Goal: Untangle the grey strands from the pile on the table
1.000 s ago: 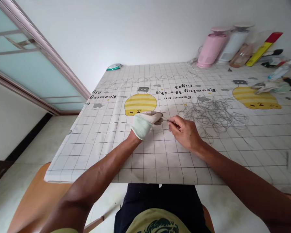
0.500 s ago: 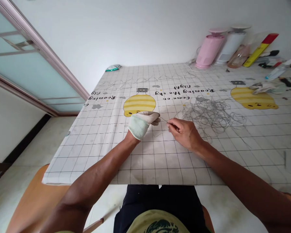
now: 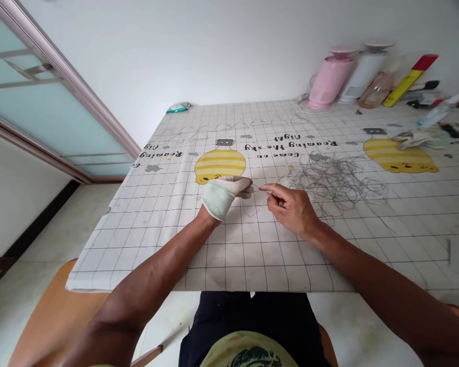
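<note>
My left hand (image 3: pixel 228 193), in a white glove with a pale green cuff, is closed in a pinch on a thin wire (image 3: pixel 256 188). The wire runs the short gap to my right hand (image 3: pixel 290 206), which is bare. Its index finger stretches along the wire, while the thumb and other fingers are curled in below; the exact grip at the tips is too small to make out. A bent length of wire hangs beneath the two hands. Just beyond my right hand lies a loose tangle of thin grey wire (image 3: pixel 334 183) on the table.
Bent wire pieces (image 3: pixel 262 122) lie in a row across the checked tablecloth (image 3: pixel 137 239). At the back right stand a pink cylinder (image 3: pixel 331 79), a white one, a bottle and a yellow-red box (image 3: pixel 409 81). Another glove (image 3: pixel 424 137) lies at right. A small green packet (image 3: pixel 179 107) sits at the far-left corner.
My right index finger has straightened and moved slightly up and left along the wire, apart from the thumb. The bent wire below shifted a little. My left hand stays in place.
</note>
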The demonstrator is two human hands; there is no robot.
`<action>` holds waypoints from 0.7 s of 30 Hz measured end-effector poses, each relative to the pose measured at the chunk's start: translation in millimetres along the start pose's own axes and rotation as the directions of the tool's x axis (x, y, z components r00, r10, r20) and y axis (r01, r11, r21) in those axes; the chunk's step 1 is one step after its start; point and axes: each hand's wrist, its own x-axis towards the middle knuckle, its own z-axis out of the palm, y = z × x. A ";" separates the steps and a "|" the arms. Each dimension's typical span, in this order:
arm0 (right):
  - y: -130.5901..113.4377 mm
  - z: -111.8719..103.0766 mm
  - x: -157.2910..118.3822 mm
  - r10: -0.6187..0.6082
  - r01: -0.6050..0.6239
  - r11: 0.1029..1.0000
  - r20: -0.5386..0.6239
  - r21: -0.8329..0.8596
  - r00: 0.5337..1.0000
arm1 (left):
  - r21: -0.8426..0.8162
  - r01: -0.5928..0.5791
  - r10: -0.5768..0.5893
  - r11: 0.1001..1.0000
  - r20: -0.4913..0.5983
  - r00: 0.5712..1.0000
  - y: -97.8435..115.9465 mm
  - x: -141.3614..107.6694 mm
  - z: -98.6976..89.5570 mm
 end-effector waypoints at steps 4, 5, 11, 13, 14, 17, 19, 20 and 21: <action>3.7 1.0 -0.4 -0.071 0.069 0.997 -0.029 -0.044 0.997 | 0.014 -0.001 0.001 1.000 -0.007 1.000 -1.6 0.0 0.8; 3.7 0.7 -0.1 -0.084 0.082 0.995 -0.032 -0.047 0.996 | 0.015 0.003 -0.003 1.000 -0.006 1.000 -1.6 -0.2 1.2; -2.6 -9.5 5.8 0.036 -0.034 0.998 -0.032 0.048 0.999 | -0.045 0.015 -0.016 0.999 -0.035 0.999 0.5 -0.4 1.5; -3.4 -15.9 8.6 0.133 -0.131 0.980 -0.006 0.148 0.991 | -0.063 0.008 -0.011 0.998 -0.045 0.999 0.3 0.9 0.3; -3.1 -19.1 10.0 0.174 -0.172 0.962 0.012 0.210 0.985 | -0.075 0.004 -0.008 0.997 -0.048 0.999 -0.2 1.8 -0.5; -2.0 -26.1 13.2 0.218 -0.227 0.912 0.064 0.342 0.974 | -0.115 0.004 -0.010 0.993 -0.049 0.999 -2.5 4.5 -2.5; -1.8 -26.8 14.0 0.189 -0.212 0.916 0.101 0.341 0.977 | -0.122 0.010 -0.014 0.992 -0.030 0.999 -4.0 6.1 -2.6; -1.8 -25.9 14.0 0.168 -0.195 0.927 0.111 0.320 0.980 | -0.112 0.014 -0.017 0.994 -0.019 1.000 -4.4 6.6 -2.3; -1.8 -24.3 13.8 0.147 -0.176 0.939 0.117 0.295 0.982 | -0.096 0.019 -0.020 0.995 -0.010 1.000 -4.5 6.8 -1.7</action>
